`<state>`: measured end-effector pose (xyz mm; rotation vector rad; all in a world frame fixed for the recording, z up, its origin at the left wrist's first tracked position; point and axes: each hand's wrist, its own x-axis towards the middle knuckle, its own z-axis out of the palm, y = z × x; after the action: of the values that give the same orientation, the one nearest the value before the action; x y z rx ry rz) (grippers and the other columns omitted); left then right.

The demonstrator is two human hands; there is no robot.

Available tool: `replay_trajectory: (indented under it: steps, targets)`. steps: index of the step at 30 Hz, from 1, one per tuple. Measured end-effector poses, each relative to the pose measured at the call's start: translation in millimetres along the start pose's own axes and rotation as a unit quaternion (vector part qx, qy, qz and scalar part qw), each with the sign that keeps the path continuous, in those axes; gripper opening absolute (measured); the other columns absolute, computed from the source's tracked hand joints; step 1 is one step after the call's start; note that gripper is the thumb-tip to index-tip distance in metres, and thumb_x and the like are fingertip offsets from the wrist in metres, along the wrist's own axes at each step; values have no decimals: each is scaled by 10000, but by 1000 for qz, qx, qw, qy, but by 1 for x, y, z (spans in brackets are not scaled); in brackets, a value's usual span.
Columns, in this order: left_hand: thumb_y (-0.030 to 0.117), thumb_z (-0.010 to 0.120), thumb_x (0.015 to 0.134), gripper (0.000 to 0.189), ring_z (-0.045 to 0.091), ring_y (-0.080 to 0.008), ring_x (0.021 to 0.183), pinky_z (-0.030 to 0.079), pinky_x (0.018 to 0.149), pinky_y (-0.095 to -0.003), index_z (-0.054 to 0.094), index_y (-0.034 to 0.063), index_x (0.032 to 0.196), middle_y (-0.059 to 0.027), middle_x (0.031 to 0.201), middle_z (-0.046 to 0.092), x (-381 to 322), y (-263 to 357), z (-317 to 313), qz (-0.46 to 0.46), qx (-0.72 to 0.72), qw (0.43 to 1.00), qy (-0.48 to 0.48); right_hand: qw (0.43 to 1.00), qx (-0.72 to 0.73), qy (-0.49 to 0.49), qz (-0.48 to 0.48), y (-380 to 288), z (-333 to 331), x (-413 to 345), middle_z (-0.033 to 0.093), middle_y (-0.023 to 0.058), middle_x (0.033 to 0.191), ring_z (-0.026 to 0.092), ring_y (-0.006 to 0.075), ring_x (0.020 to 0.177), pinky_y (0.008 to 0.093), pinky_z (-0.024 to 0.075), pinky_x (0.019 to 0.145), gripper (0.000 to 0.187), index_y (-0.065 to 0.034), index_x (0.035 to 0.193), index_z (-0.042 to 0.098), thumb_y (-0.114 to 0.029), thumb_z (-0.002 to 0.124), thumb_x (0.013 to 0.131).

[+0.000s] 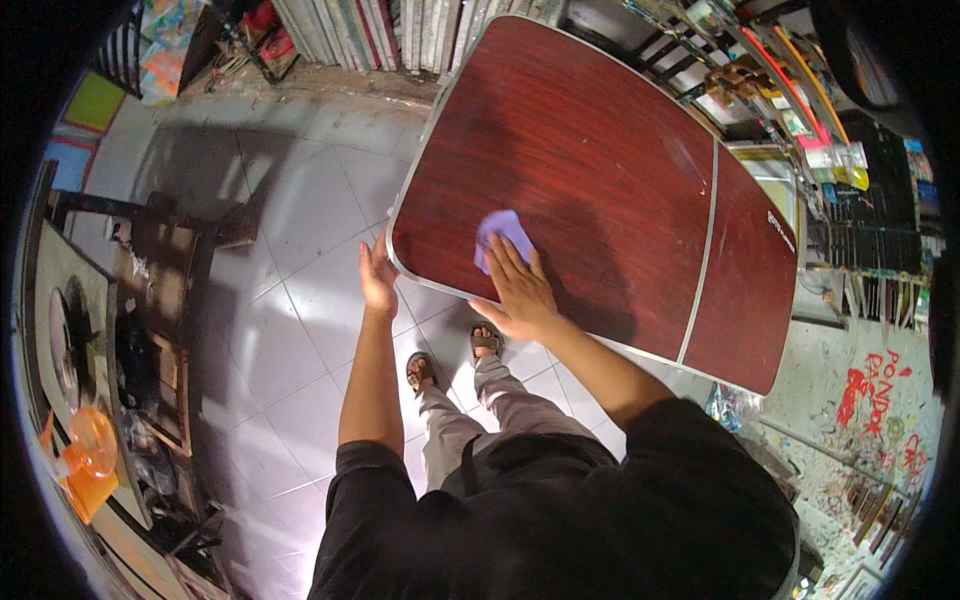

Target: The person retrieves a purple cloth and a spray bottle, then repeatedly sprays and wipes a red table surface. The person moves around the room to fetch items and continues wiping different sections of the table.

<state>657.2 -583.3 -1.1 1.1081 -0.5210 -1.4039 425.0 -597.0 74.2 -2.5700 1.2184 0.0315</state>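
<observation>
A table with a dark red wood-grain top (570, 142) and a pale metal edge stands before me. My right hand (519, 292) lies flat on a purple cloth (501, 229), pressing it to the tabletop near the side closest to me. The fingertips overlap the cloth, and the thumb is spread toward the near edge. At the rounded near left corner, my left hand (380, 277) touches the metal edge from outside with its fingers partly hidden behind it. It holds no loose thing. A pale strip (703, 247) crosses the top toward its right end, where small lettering shows.
Pale floor tiles (300, 225) surround my sandalled feet (422, 371). Many stacked canvases or panels (427, 34) stand beyond the table. Dark wooden furniture (161, 300) lines the left, with an orange translucent container (94, 442). A cluttered rack (795, 97) and a paint-spattered surface (840, 375) are at right.
</observation>
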Motion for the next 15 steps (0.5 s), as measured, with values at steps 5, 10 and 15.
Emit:
replay_trajectory:
  steps: [5, 10, 15]
  targets:
    - [654, 178, 826, 783, 372, -204, 1171, 250, 929, -364, 301, 93, 1357, -65, 1381, 333, 4, 8, 2, -39, 48, 998, -10, 973, 39, 44, 224, 70, -20, 73, 163, 138, 1439, 136, 223, 1340, 487, 56, 1058, 756, 13, 1356, 202, -545, 320, 860]
    - [652, 184, 825, 777, 358, -209, 1194, 244, 949, -387, 277, 103, 1366, -49, 1379, 329, -7, 14, 4, -60, 60, 996, -16, 952, -16, 73, 296, 63, 0, -10, 139, 146, 1444, 127, 242, 1341, 486, 67, 1059, 752, 13, 1354, 209, -528, 354, 853]
    - [645, 177, 831, 762, 367, -208, 1193, 262, 941, -413, 282, 109, 1361, -48, 1383, 318, -11, 9, 4, -57, 73, 996, -12, 990, -11, 39, 135, -16, 18, -4, 140, 182, 1434, 144, 275, 1334, 486, 64, 1062, 771, 36, 1350, 190, -512, 387, 844]
